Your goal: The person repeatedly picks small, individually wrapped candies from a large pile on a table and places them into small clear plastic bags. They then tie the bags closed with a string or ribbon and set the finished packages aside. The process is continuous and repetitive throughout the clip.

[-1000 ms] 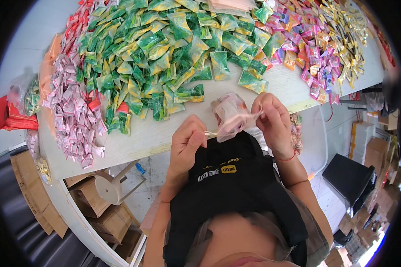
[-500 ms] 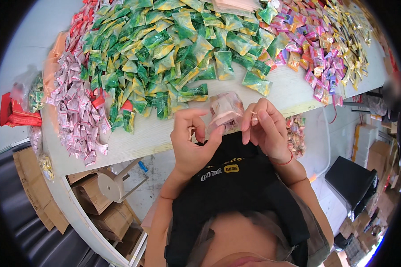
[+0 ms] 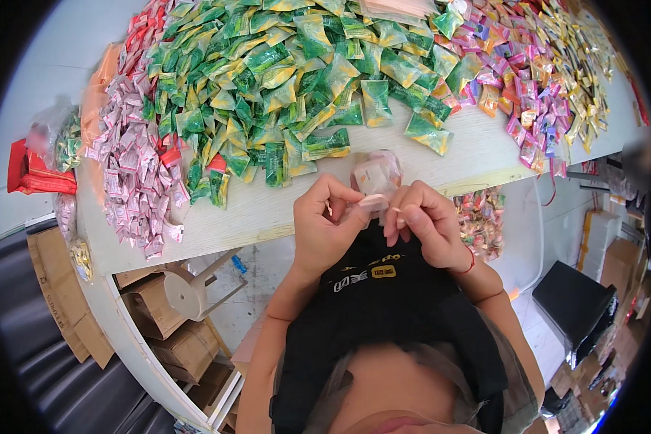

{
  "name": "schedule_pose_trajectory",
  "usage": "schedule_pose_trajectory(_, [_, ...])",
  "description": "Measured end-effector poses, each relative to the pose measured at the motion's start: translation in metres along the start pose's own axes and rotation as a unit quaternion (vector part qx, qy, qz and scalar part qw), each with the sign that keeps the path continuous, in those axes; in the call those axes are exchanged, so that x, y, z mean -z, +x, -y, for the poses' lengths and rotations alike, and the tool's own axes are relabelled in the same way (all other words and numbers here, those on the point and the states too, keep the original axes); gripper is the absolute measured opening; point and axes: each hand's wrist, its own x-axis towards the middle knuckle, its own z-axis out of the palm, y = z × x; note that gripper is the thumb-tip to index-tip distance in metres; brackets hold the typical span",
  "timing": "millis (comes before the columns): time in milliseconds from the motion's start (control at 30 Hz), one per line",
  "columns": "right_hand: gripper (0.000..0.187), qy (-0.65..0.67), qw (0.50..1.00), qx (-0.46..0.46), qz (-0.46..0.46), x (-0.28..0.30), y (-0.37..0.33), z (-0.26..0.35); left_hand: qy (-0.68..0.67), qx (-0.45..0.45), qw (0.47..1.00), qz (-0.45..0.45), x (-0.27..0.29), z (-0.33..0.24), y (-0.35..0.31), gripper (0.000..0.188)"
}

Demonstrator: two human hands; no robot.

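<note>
A small see-through bag (image 3: 376, 172) with pale contents stands at the table's near edge, between my hands. My left hand (image 3: 333, 223) pinches the bag's gathered pale pinkish edge between thumb and forefinger. On the other side, my right hand (image 3: 427, 226) is closed, with a thin pale cord showing at its fingertips. The cord's far end is hidden. Just beyond the bag lie green-and-yellow packets (image 3: 325, 145), the nearest ones flat on the table.
On the white table (image 3: 260, 217), pink-and-white packets (image 3: 130, 173) lie left and purple and orange packets (image 3: 535, 108) right. Pale flat sheets (image 3: 398, 7) rest at the back. Below are a stool (image 3: 186, 293), cardboard boxes (image 3: 184, 351) and a black chair (image 3: 575, 304).
My hands have come closer together at the bag. The left thumb and forefinger, apart before, now pinch its edge, and the bag's top has narrowed. The whole view has shifted slightly.
</note>
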Motion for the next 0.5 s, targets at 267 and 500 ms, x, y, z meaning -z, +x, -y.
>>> schedule_pose_trajectory(267, [0.024,0.026,0.999,-0.011,-0.036,0.0015,-0.0012,-0.0048,0.043,-0.040,0.998,0.000,-0.0024,-0.0025,-0.0018,0.016])
schedule_pose_trajectory(500, [0.021,-0.020,1.000,0.016,-0.002,0.0055,-0.0013,-0.0067,0.151,-0.105,0.982,-0.035,-0.0078,0.0009,0.0034,0.020])
